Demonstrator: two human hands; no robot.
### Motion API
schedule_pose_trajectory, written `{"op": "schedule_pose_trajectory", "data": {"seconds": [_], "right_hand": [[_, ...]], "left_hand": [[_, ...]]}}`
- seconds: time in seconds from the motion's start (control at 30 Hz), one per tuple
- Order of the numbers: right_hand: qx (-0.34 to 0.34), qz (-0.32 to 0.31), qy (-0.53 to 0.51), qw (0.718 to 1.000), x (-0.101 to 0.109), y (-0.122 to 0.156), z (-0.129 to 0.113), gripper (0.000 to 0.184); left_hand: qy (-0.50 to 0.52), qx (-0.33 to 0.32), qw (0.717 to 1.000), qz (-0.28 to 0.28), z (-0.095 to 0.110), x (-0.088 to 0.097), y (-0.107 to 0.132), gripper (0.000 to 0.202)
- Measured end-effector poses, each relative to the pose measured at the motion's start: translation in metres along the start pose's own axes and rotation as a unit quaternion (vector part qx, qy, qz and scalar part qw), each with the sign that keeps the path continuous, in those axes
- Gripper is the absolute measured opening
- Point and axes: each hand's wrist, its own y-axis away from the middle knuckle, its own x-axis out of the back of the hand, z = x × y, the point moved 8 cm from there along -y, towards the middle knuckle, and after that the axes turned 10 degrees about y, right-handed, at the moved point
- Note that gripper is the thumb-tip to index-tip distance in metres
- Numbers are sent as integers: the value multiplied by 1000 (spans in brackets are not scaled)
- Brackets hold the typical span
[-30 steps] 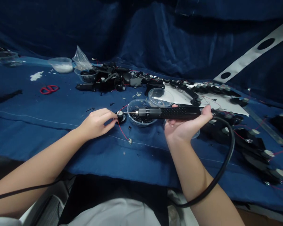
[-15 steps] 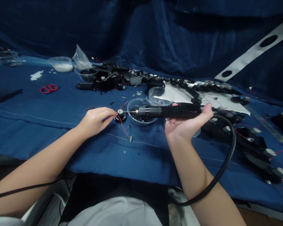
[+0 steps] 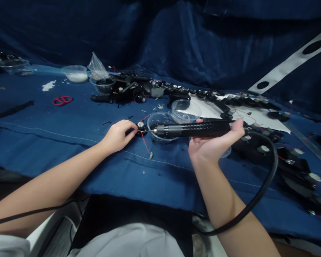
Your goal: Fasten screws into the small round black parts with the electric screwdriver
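Note:
My left hand [image 3: 119, 135] pinches a small round black part with a silver top [image 3: 140, 126] on the blue cloth; a red wire [image 3: 145, 142] trails from it to a tiny connector. My right hand [image 3: 214, 142] grips a black electric screwdriver [image 3: 192, 129] held level, its thin bit pointing left and nearly touching the small part. The tool's thick black cable [image 3: 259, 192] loops down past my right forearm. Behind the bit sits a clear plastic bowl [image 3: 160, 119] with small dark pieces in it.
Another clear bowl [image 3: 186, 108] stands just beyond. Black parts with red wires lie in a pile [image 3: 128, 89] at the back and in rows [image 3: 283, 157] on the right. Red scissors [image 3: 62, 100] and a bowl of white bits [image 3: 75, 74] are at the far left.
The view has shifted a little, so everything sits slightly right. The screwdriver bit has come closer to the small part in my left fingers; both hands keep their grips.

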Motion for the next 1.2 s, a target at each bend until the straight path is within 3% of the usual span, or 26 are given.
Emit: {"op": "schedule_pose_trajectory", "data": {"seconds": [0.37, 0.67, 0.93, 1.2], "right_hand": [[17, -7, -9, 1000, 1, -2, 0, 58], [9, -12, 1, 1000, -1, 1, -1, 60], [17, -28, 7, 999, -2, -1, -1, 58], [22, -25, -19, 999, -3, 2, -2, 53]], "left_hand": [[-60, -65, 996, -31, 10, -4, 2, 19], [-57, -61, 996, -3, 13, -3, 0, 25], [-40, -64, 997, -14, 7, -11, -2, 28], [-120, -79, 987, -74, 11, -20, -2, 31]]}}
